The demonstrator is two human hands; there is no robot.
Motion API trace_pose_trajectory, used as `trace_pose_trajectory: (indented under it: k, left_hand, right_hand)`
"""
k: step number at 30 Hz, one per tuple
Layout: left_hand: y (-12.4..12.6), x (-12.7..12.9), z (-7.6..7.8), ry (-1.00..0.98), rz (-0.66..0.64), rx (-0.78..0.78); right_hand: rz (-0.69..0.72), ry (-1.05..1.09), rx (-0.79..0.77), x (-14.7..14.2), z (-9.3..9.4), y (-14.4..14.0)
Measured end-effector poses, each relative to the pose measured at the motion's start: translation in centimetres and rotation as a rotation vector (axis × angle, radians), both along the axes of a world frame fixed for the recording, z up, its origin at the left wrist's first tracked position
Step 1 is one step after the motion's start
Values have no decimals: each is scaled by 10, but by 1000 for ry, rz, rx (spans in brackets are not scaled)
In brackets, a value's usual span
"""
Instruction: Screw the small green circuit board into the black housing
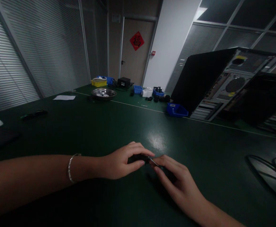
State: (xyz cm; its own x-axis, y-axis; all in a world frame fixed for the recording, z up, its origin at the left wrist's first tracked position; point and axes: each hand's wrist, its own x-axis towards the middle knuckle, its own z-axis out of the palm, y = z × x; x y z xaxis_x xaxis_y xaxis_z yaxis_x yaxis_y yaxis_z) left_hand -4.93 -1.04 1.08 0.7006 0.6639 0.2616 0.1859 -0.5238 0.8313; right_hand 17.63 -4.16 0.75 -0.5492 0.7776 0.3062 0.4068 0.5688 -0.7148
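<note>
On the green table (86, 126), well in front of the steel bowl (103, 93), the left hand (121, 162) and right hand (176, 181) meet, fingers closed around a small dark part (138, 157) between them

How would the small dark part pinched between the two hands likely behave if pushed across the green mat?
The small dark part is mostly hidden by the left hand and right hand, so it is probably light. A thin metal strip sticks out of it, which may bend. It would probably slide on the green mat, which looks smooth.
</note>
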Motion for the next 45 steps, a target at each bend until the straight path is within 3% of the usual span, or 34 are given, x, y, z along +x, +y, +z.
trace_pose_trajectory:
  k: [3, 8, 10, 28, 37, 45]
  left_hand:
    - [2, 1, -3, -63, 52, -102]
    - [8, 4, -11, -322, 83, -544]
    - [10, 4, -13, -381, 104, -622]
    - [8, 7, -11, -450, 149, -688]
    - [9, 6, -18, -430, 78, -821]
    - [8, 4, -14, -357, 87, -650]
  right_hand:
    - [-30, -1, 9, 2, -3, 0]
    - [-62, 2, -10, 2, -4, -1]
    - [-40, -12, -8, 1, -2, -1]
    - [-45, -39, -2, -2, -1, -1]
    - [-40, -60, -22, -1, -1, -2]
    - [-125, -20, -15, 1, -3, -1]
